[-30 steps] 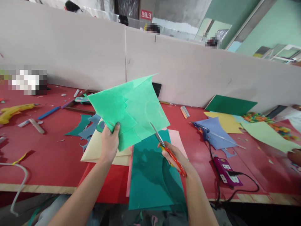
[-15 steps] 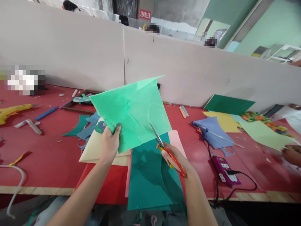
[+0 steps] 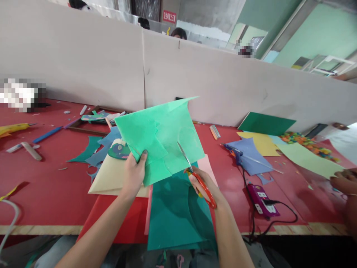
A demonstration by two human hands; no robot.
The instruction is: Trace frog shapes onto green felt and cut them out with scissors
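At the far left of the red table (image 3: 41, 186) lie a yellow glue gun (image 3: 12, 128), a wooden stick (image 3: 31, 150) and a blue pen (image 3: 47, 134), well apart from the hands. Nearer the middle, teal and blue paper scraps (image 3: 96, 152) lie beside a cream sheet (image 3: 111, 178), on which rests a small green cut-out figure (image 3: 119, 150).

The left hand (image 3: 134, 175) is raised above the cream sheet and is closed on the lower left edge of a light green paper sheet (image 3: 158, 139), thumb on the near face and fingers behind it. The sheet is held up off the table, tilted, one corner pointing up towards the beige partition (image 3: 223, 85).

Below the sheet lie a red sheet (image 3: 131, 223), a dark teal sheet (image 3: 175, 216) that overhangs the table's near edge, and a pink sheet (image 3: 208, 167) under it.

The right hand (image 3: 206, 184) grips red-handled scissors (image 3: 195, 171), fingers through the loops; the blades are parted slightly and their tips lie against the light green sheet's lower right part.

Further right are a blue glue gun (image 3: 235, 153) on a blue paper piece (image 3: 252, 154), a purple power strip (image 3: 262, 199) with a black cable, then yellow (image 3: 260, 143), dark green (image 3: 264, 123) and pale green (image 3: 306, 158) sheets. At the far right edge another person's hand (image 3: 344, 180) rests near the pale green sheet.
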